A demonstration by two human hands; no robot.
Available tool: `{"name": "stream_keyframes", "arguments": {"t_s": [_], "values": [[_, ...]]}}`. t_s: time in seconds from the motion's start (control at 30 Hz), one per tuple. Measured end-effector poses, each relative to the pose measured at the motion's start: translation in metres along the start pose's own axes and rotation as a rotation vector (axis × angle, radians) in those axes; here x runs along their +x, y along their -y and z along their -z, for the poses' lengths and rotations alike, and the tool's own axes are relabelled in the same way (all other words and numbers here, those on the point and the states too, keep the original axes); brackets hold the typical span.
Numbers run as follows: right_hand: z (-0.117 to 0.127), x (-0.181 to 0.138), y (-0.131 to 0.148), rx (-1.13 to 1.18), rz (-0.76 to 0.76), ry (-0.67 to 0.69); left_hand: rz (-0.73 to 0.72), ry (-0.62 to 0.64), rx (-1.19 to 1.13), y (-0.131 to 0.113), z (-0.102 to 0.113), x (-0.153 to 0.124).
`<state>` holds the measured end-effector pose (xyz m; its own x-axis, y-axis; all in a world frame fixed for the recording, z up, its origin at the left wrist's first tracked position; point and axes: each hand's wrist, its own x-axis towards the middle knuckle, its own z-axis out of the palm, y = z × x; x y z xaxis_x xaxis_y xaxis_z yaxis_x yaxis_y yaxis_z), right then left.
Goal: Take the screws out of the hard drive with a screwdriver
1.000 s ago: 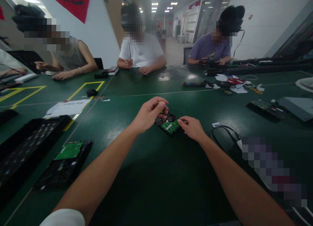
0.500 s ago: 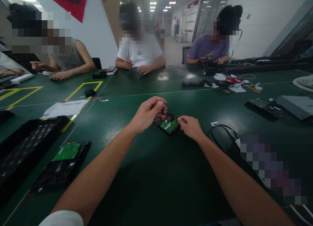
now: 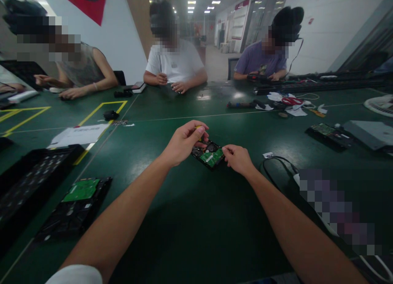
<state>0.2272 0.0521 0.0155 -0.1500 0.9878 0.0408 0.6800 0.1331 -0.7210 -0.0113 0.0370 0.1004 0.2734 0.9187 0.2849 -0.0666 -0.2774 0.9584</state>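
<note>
A hard drive (image 3: 211, 157) with a green circuit board facing up lies on the dark green table. My left hand (image 3: 186, 143) reaches over its far left part, fingers closed around a yellow-handled screwdriver (image 3: 198, 127). Most of that tool, its tip included, is hidden behind the fingers. At the drive's right corner, the thumb and fingers of my right hand (image 3: 238, 157) pinch the edge. Between the two hands the circuit board stays visible.
Another hard drive (image 3: 78, 202) lies left beside a long black tray (image 3: 66, 153). To the right are a third drive (image 3: 328, 136), a grey metal box (image 3: 370, 134) and a black cable (image 3: 276, 159). Across the table three people work; papers (image 3: 80, 134) lie at left.
Both hands keep almost the same place and grip on the screwdriver and the hard drive. The whole view has shifted slightly.
</note>
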Motion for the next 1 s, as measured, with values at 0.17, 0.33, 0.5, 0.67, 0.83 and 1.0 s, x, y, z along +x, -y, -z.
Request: {"name": "stream_keyframes", "arguments": {"t_s": [0.17, 0.33, 0.5, 0.67, 0.83, 1.0], "values": [[-0.0001, 0.0004, 0.0004, 0.003, 0.022, 0.010, 0.013, -0.007, -0.012, -0.0014, -0.0004, 0.0002], [-0.0010, 0.0005, 0.0009, -0.006, 0.033, 0.007, 0.022, -0.008, -0.022, -0.0025, -0.0007, -0.0002], [-0.0015, -0.0010, 0.0013, 0.017, 0.023, -0.009, 0.039, -0.039, -0.023, -0.0042, -0.0017, -0.0010], [-0.0030, -0.0018, 0.0019, 0.078, 0.008, -0.032, 0.065, -0.080, -0.053, -0.0047, -0.0009, -0.0003], [-0.0053, -0.0011, 0.0006, 0.099, -0.018, -0.035, 0.081, -0.098, -0.073, -0.0037, 0.0004, 0.0007], [-0.0055, -0.0009, -0.0024, 0.046, 0.008, -0.018, 0.093, -0.089, -0.067, -0.0056, -0.0004, 0.0002]]}}
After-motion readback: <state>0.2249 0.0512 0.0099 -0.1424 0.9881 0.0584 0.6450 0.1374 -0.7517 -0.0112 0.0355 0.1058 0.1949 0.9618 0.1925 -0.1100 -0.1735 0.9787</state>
